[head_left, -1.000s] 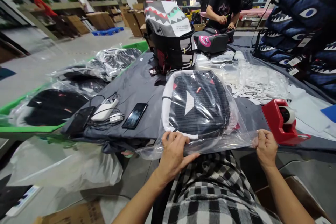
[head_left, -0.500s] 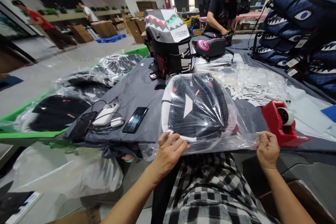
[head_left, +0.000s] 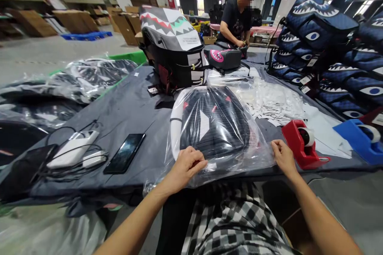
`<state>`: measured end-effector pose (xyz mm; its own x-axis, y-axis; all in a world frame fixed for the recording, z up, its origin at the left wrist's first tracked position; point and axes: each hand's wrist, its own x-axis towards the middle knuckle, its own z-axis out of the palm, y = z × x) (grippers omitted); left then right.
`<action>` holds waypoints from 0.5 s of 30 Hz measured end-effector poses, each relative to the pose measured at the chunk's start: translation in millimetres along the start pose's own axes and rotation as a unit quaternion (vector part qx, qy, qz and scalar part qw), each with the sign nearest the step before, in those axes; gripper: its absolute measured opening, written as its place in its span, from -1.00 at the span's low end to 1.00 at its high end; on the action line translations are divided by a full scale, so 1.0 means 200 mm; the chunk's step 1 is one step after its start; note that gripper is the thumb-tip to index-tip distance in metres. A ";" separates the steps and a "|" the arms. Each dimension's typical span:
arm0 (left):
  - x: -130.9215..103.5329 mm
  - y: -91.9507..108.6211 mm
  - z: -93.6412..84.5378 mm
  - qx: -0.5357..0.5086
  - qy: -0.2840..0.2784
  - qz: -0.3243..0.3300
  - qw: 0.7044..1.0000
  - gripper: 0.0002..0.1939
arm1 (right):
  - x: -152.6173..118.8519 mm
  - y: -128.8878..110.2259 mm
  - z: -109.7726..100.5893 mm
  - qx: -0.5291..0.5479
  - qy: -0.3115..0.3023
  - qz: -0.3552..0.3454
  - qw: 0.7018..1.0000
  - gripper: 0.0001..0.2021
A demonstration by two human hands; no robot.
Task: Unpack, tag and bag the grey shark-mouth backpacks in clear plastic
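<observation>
A black-and-white backpack point(head_left: 215, 127) with red accents lies flat inside a clear plastic bag point(head_left: 257, 161) at the table's front edge. My left hand point(head_left: 188, 164) has its fingers curled on the near-left part of the bag, gripping the film over the backpack's lower edge. At the bag's right corner, my right hand point(head_left: 283, 157) pinches the plastic between thumb and fingers. The loose film spreads between both hands along the near edge. Just right of my right hand stands a red tape dispenser point(head_left: 302, 145) with a white roll.
A phone point(head_left: 125, 153), a white power bank point(head_left: 73, 149) and cables lie left. Stacked backpacks point(head_left: 172, 48) stand behind, blue shark-pattern backpacks point(head_left: 314, 36) at right. A blue tape dispenser point(head_left: 360, 139) sits far right. Bagged backpacks point(head_left: 95, 73) fill a green-edged bin. A co-worker point(head_left: 235, 18) handles a grey bag point(head_left: 223, 56).
The view has swung right, bringing the blue tape dispenser in. The bag's near edge, bunched into a taut strip before, now lies looser and flatter. My right hand's fist has become a pinch.
</observation>
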<state>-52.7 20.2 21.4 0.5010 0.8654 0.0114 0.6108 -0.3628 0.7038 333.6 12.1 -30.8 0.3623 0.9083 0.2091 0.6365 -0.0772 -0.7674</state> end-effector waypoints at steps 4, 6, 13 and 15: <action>0.01 0.01 -0.01 -0.011 -0.016 -0.012 1.000 -0.61 | -0.03 -0.01 -0.22 -0.041 0.021 0.000 0.999 -0.43; 0.02 0.00 -0.02 -0.017 -0.024 -0.014 0.999 -0.61 | -0.05 0.00 -0.40 -0.103 0.082 0.005 0.991 -0.45; 0.02 -0.02 -0.02 -0.043 -0.034 -0.018 0.998 -0.64 | 0.00 0.16 -0.83 -0.234 0.110 0.160 0.953 -0.61; 0.02 -0.03 -0.02 -0.044 -0.033 -0.022 0.998 -0.63 | 0.01 0.19 -0.83 -0.128 0.090 0.221 0.963 -0.63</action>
<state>-56.3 26.9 20.8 0.5161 0.8540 -0.0657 0.5785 -0.2911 0.7620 471.7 -57.1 40.3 0.7334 0.6796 0.0162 0.5325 -0.5594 -0.6353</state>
